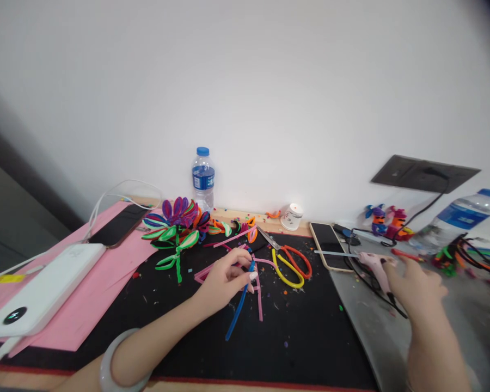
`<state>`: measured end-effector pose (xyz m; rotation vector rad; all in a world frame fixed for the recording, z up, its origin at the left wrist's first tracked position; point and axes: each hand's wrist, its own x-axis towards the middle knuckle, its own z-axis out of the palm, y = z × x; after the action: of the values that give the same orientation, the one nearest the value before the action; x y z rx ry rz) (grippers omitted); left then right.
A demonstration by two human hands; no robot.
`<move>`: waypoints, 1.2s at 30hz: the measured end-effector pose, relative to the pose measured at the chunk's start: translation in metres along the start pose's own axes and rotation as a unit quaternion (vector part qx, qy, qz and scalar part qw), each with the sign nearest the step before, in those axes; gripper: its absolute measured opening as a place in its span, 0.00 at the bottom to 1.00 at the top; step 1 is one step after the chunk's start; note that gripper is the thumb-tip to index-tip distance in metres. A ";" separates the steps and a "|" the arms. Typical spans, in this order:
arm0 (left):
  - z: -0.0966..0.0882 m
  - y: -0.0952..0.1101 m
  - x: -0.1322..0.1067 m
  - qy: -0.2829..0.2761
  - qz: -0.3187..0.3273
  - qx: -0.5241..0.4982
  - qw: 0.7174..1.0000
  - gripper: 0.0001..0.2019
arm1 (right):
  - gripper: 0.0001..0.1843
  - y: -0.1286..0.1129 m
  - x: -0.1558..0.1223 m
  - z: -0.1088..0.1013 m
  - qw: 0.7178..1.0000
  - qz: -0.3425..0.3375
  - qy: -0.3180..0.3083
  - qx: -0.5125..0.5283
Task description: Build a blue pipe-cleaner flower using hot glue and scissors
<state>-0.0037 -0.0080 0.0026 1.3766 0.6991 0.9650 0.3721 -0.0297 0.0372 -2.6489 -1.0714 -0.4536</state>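
My left hand (232, 275) is closed in a pinch on a blue pipe cleaner (237, 316), which slants down over the black mat. Several pink pipe cleaners (259, 302) lie under and beside that hand. Scissors (288, 261) with one yellow and one orange-red handle lie just to its right. At the right, my right hand (416, 286), slightly blurred, is closed at the handle of a pink glue gun (378, 267); part of its grip is hidden by the fingers. A glue stick (335, 253) sticks out of the gun toward the left.
Colourful pipe-cleaner flowers (177, 228) lie near a water bottle (203, 179). A paper cup (291, 216) stands by the wall, and a phone (330, 247) lies beside cables. Pink paper (71, 316) carries a power bank (44, 288) and a second phone (120, 224). Another bottle (457, 220) leans at right.
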 end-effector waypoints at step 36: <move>0.001 0.001 0.003 -0.041 -0.043 -0.131 0.990 0.13 | 0.13 -0.145 -0.142 -0.020 0.633 -0.427 -0.272 0.586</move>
<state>-0.0015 -0.0058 0.0042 1.1390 0.5437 0.8937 0.1688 -0.0249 0.0187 -0.9602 -1.8481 0.7712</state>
